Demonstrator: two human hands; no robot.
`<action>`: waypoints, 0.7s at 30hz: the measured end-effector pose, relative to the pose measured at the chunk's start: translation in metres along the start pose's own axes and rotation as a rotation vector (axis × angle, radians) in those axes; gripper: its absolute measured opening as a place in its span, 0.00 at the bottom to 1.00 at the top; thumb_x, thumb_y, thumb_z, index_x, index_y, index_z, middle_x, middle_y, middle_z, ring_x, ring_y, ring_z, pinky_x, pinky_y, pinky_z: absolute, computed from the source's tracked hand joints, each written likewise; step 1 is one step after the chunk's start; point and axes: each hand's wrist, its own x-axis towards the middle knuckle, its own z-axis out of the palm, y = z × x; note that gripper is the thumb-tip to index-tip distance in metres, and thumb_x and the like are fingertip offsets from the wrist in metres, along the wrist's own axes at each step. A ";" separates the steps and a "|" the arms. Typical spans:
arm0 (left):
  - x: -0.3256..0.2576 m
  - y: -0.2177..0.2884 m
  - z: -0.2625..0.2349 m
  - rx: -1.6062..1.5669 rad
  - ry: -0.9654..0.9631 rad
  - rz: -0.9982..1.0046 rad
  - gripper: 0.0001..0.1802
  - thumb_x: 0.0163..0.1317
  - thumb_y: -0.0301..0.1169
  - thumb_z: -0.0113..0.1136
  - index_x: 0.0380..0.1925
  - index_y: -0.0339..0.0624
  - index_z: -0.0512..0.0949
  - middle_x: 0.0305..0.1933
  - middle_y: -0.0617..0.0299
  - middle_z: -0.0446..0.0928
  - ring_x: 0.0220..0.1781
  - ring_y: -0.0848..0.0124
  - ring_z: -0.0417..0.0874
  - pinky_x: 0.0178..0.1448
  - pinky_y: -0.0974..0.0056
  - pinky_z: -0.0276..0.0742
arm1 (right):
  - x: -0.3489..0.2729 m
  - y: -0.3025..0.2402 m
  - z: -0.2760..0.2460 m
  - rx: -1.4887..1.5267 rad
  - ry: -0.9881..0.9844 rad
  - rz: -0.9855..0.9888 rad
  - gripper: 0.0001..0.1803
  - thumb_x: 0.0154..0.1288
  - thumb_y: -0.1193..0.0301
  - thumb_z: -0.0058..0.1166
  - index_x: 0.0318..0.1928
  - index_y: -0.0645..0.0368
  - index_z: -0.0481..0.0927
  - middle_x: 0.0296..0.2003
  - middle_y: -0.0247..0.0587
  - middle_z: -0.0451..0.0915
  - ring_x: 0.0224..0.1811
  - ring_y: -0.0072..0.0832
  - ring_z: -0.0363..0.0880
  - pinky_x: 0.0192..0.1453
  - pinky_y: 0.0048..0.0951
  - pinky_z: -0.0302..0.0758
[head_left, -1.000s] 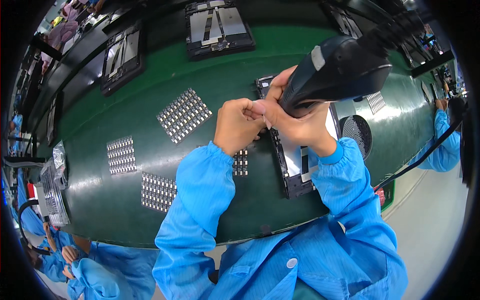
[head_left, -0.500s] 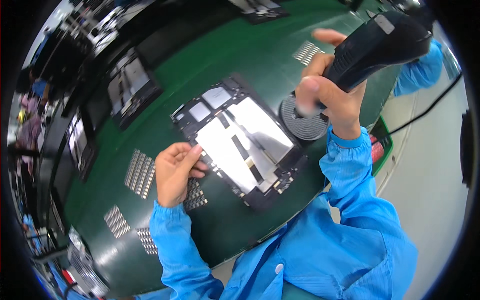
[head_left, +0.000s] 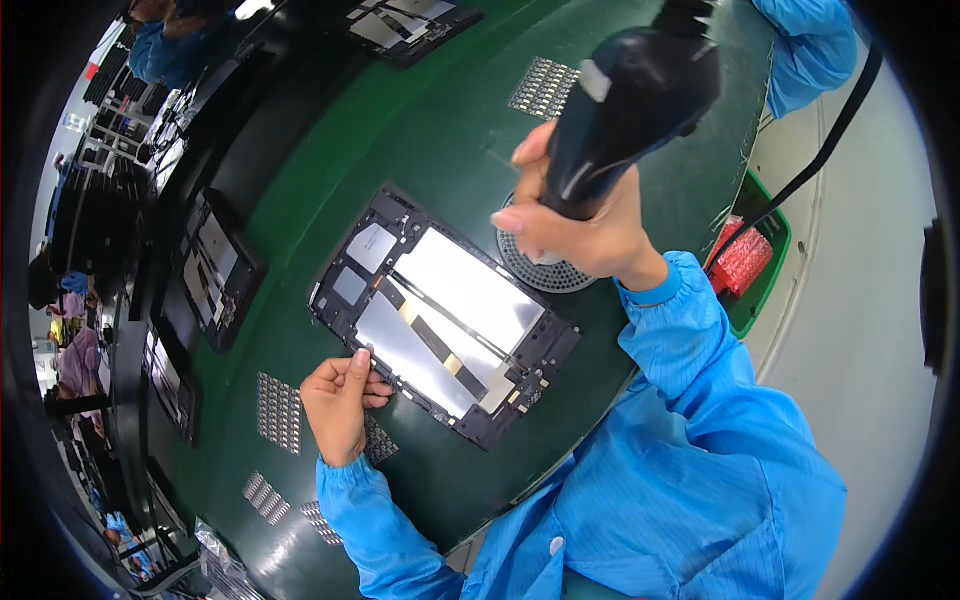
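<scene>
Since half a second ago my right hand [head_left: 585, 225] has carried the black power screwdriver [head_left: 630, 100] inward, so it now hangs over the round perforated disc [head_left: 560, 272] instead of off to the side, and the open tablet chassis [head_left: 440, 315] sits more squarely in the middle of my view. My left hand [head_left: 338, 400] has barely shifted; it stays at the chassis's near left edge.

My right grip is wrapped tight around the screwdriver's body, thumb stretched along its side, the tool's nose pointing down toward the disc. I cannot tell whether the tip touches it.

My left grip is loosely curled, fingertips pinched together at the chassis rim beside the silver plate; whether anything small sits between them is too fine to see.

On the green surface [head_left: 420, 130], the chassis lies flat and diagonal, with 2 silver panels and a dark ribbon strip crossing them. Just beside my left hand lie sheets of small metal parts [head_left: 278, 412]. A green bin [head_left: 765, 260] holding red pieces sits at the surface's right edge.
</scene>
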 end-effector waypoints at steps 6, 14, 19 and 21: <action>0.001 -0.001 -0.001 0.033 -0.004 0.011 0.14 0.62 0.36 0.59 0.25 0.37 0.73 0.21 0.60 0.76 0.18 0.75 0.78 0.20 0.75 0.73 | 0.012 0.011 0.014 0.024 -0.041 0.026 0.18 0.48 0.80 0.66 0.40 0.64 0.72 0.19 0.29 0.75 0.21 0.12 0.71 0.24 0.18 0.68; 0.002 0.000 -0.001 0.032 -0.020 -0.002 0.13 0.62 0.35 0.58 0.26 0.36 0.74 0.21 0.59 0.76 0.18 0.74 0.78 0.20 0.75 0.73 | 0.011 0.014 0.009 -0.128 -0.115 0.054 0.18 0.48 0.77 0.66 0.39 0.63 0.73 0.20 0.29 0.74 0.21 0.13 0.68 0.26 0.19 0.66; 0.001 0.000 -0.002 0.019 -0.045 -0.009 0.12 0.64 0.34 0.57 0.27 0.36 0.74 0.22 0.59 0.76 0.19 0.74 0.78 0.21 0.75 0.74 | 0.010 0.015 0.010 -0.079 -0.137 -0.027 0.17 0.51 0.80 0.65 0.40 0.64 0.73 0.19 0.30 0.74 0.19 0.12 0.69 0.23 0.18 0.64; 0.002 -0.001 -0.007 -0.013 -0.087 -0.006 0.11 0.64 0.33 0.56 0.28 0.35 0.74 0.23 0.59 0.77 0.20 0.74 0.79 0.22 0.74 0.75 | 0.011 0.018 0.012 -0.078 -0.130 -0.090 0.17 0.51 0.79 0.65 0.41 0.64 0.73 0.19 0.30 0.74 0.19 0.12 0.69 0.23 0.17 0.64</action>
